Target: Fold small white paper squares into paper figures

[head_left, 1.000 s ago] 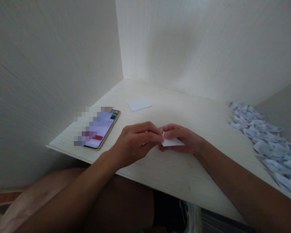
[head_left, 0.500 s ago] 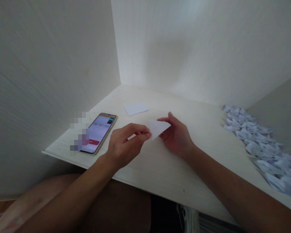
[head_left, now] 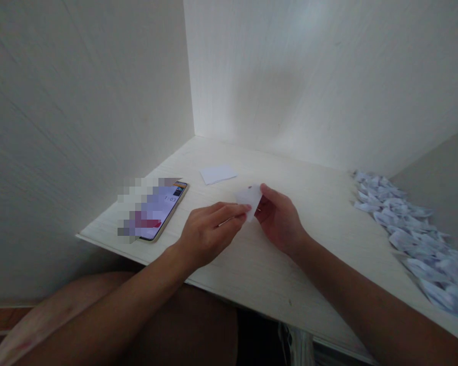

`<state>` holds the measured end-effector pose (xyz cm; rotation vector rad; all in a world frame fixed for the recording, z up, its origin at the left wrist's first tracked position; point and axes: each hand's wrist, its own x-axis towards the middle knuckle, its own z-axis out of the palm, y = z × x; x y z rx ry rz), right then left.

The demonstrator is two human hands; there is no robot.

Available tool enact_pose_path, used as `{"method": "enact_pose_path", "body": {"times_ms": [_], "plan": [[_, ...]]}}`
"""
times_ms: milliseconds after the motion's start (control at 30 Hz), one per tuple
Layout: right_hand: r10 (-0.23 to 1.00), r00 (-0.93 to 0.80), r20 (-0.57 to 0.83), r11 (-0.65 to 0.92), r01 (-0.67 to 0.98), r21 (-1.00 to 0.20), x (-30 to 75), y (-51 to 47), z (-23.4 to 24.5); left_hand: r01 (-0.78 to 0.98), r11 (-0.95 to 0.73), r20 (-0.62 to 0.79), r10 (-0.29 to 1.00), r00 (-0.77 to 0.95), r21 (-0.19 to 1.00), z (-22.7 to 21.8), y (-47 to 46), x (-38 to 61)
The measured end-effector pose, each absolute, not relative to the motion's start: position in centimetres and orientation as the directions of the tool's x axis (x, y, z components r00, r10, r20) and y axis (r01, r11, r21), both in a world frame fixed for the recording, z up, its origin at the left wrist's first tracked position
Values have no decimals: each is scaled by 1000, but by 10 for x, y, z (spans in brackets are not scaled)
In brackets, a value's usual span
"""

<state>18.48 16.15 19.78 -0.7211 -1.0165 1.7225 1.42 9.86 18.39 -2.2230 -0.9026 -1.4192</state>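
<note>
Both my hands hold one small white paper piece (head_left: 249,197) a little above the pale wooden table (head_left: 313,203). My left hand (head_left: 209,234) pinches its lower left corner between thumb and forefinger. My right hand (head_left: 280,219) grips its right edge, thumb on top, palm turned toward me. The paper stands tilted, its flat face turned partly toward the camera.
A phone (head_left: 158,212) with a lit screen lies at the left near the table's front edge. A flat white paper slip (head_left: 218,174) lies farther back. Several folded white paper pieces (head_left: 408,229) are heaped along the right side. Walls close in at left and back.
The paper was pressed low between both hands, then lifted off the table and turned. It now stands more upright and slightly farther back.
</note>
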Motion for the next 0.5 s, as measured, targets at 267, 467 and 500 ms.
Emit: {"method": "enact_pose_path", "body": {"times_ms": [267, 467, 500], "plan": [[959, -282, -3, -126, -419, -899, 184, 160, 196, 676, -735, 885, 347, 311, 50, 182, 98, 15], [951, -308, 33, -94, -390, -916, 188, 164, 196, 637, -759, 889, 378, 260, 136, 180, 98, 15], [948, -317, 44, -83, -377, -922, 189, 165, 197, 626, -764, 894, 380, 239, 158, 181, 98, 16]]}}
